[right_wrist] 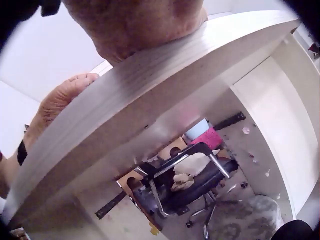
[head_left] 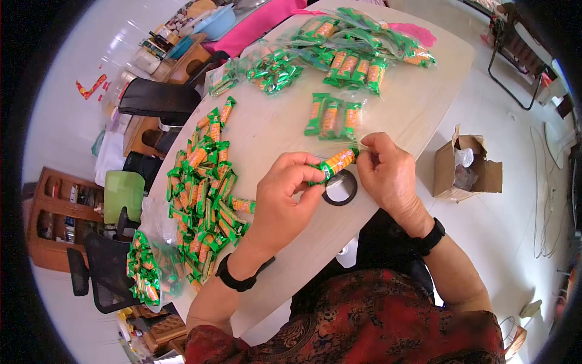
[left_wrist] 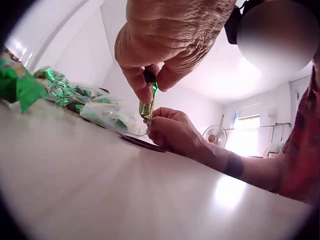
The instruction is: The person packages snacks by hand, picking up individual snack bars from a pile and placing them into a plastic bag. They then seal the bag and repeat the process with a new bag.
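Observation:
Over the table's near edge, the left hand (head_left: pixel 285 203) pinches one end of a green and orange packet (head_left: pixel 338 162) between thumb and fingers. At the packet's other end, the fingertips of the right hand (head_left: pixel 391 176) pinch its green tip. Just beneath lies a dark ring (head_left: pixel 340 187), flat on the table. In the left wrist view the packet (left_wrist: pixel 148 106) hangs from the left hand (left_wrist: pixel 172 45), and the right hand (left_wrist: pixel 175 132) touches its lower end. The right wrist view hides the packet; the right hand (right_wrist: pixel 135 25) fills its top.
A heap of packets (head_left: pixel 200 188) covers the table's left side. Three packets in a clear bag (head_left: pixel 330 116) lie beyond the hands, with more filled bags (head_left: pixel 357 42) farther back. A bag of packets (head_left: pixel 143 270) stands at the left edge. An open carton (head_left: pixel 461 170) is on the floor, right.

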